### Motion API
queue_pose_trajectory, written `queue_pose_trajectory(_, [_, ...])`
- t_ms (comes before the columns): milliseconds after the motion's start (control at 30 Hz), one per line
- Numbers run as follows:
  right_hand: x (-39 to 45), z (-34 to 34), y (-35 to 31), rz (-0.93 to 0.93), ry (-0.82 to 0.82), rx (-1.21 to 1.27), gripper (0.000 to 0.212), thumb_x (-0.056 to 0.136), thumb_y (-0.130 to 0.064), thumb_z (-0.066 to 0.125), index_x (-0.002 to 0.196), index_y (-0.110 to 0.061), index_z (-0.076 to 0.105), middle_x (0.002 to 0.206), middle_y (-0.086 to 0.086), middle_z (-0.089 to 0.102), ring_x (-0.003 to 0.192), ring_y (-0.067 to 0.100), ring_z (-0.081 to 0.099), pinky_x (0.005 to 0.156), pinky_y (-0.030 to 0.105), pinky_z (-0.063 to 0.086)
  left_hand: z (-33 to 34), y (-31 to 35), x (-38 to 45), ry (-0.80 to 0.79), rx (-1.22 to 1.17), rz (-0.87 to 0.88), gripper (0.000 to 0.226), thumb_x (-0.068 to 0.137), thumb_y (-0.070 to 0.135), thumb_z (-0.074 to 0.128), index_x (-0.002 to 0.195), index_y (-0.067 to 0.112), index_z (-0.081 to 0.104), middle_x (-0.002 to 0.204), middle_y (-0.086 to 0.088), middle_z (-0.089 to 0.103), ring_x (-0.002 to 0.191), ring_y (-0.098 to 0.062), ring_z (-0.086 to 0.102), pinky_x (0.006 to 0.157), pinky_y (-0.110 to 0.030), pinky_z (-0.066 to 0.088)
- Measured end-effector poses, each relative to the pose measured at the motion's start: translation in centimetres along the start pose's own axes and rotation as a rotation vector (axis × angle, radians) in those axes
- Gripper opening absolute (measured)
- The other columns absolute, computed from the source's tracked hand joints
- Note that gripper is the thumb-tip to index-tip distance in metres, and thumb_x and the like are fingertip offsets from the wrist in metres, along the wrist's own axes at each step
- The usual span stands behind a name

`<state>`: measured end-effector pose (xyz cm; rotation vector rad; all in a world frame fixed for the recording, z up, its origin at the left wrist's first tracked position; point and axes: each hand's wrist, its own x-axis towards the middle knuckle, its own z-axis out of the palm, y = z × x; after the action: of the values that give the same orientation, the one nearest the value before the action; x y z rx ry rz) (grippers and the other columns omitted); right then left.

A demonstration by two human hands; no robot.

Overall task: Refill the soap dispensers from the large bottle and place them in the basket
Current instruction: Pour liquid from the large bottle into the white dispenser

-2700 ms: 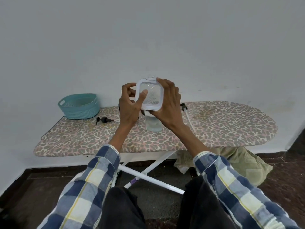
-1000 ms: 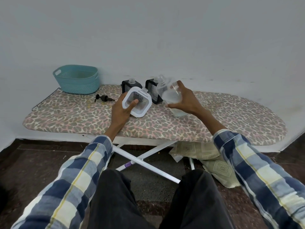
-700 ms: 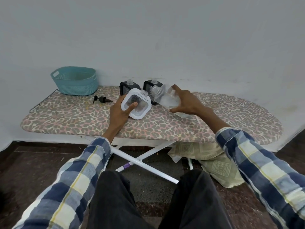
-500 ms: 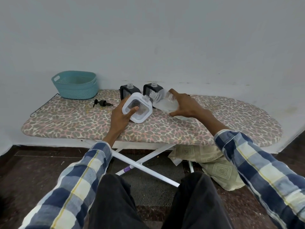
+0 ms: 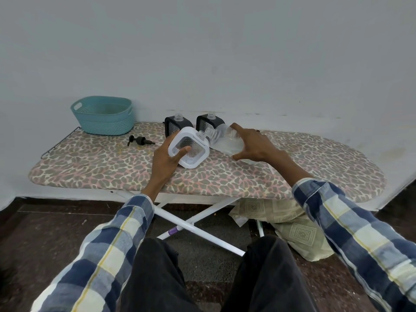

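Observation:
My left hand [image 5: 166, 164] grips a white-framed clear soap dispenser [image 5: 189, 150], tilted with its open neck pointing up and right. My right hand [image 5: 254, 145] holds the large clear bottle [image 5: 224, 143] tipped on its side, and the bottle's mouth sits right at the dispenser's neck. A little pale liquid lies in the bottle. Behind them two black dispensers [image 5: 174, 127] [image 5: 209, 124] stand upright without pumps. The teal basket [image 5: 104, 115] sits at the board's far left end.
Everything rests on a leopard-print ironing board [image 5: 112, 167] against a white wall. A black pump head [image 5: 140, 140] lies loose between basket and dispensers. Folded cloth [image 5: 290, 221] lies on the floor under the board, near my knees.
The white dispenser came down from in front of my face to the board. My right hand took up the large bottle and tipped it until its mouth met the dispenser's neck.

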<state>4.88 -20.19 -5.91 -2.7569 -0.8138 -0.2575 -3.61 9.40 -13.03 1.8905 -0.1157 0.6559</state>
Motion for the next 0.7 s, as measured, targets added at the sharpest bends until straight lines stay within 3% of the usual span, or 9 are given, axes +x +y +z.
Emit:
queue_pose_trajectory(267, [0.3,-0.3,-0.2,0.011,0.005,-0.04,0.098,0.068,-0.043,0.095,0.144,-0.035,0.033,0.125,0.008,0.069,0.107,0.037,0.065,0.074,0.046,0.055,0.1,-0.4,0.0,0.007,-0.002,-0.022,0.047,0.097,0.048,0.077,0.142,0.039,0.066,0.125,0.027,0.072,0.111,0.002,0.069,0.085,-0.009,0.049])
queue_pose_trajectory(700, [0.2,-1.1,-0.3,0.008,-0.002,-0.07,0.096,0.072,-0.045,0.093,0.147,-0.035,0.034,0.13,0.006,0.068,0.11,0.037,0.066,0.073,0.042,0.051,0.2,-0.6,0.1,0.002,0.023,-0.015,0.048,0.097,0.049,0.077,0.142,0.038,0.066,0.124,0.025,0.072,0.107,-0.001,0.07,0.086,-0.016,0.053])
